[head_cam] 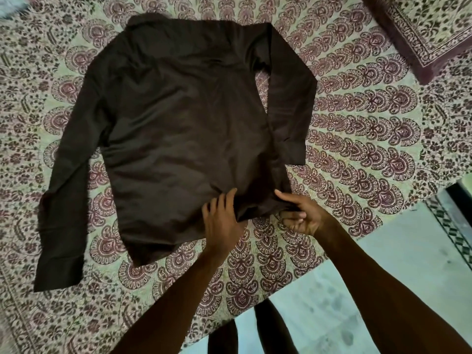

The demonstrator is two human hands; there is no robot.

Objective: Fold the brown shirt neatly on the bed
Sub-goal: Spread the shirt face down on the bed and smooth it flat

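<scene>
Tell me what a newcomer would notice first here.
The brown shirt lies spread out in the middle of a bed sheet with a maroon paisley print. At its near hem, the left hand presses flat while the right hand grips the corner.

Home bedroom, prob.: a bed point(76, 315) covered w/ a maroon-and-cream paisley print sheet point(357, 118), a pillow point(421, 34) in similar print at the far right corner, & pale floor point(332, 302) w/ a dark patterned tile border point(449, 226) beside the bed's edge.
</scene>
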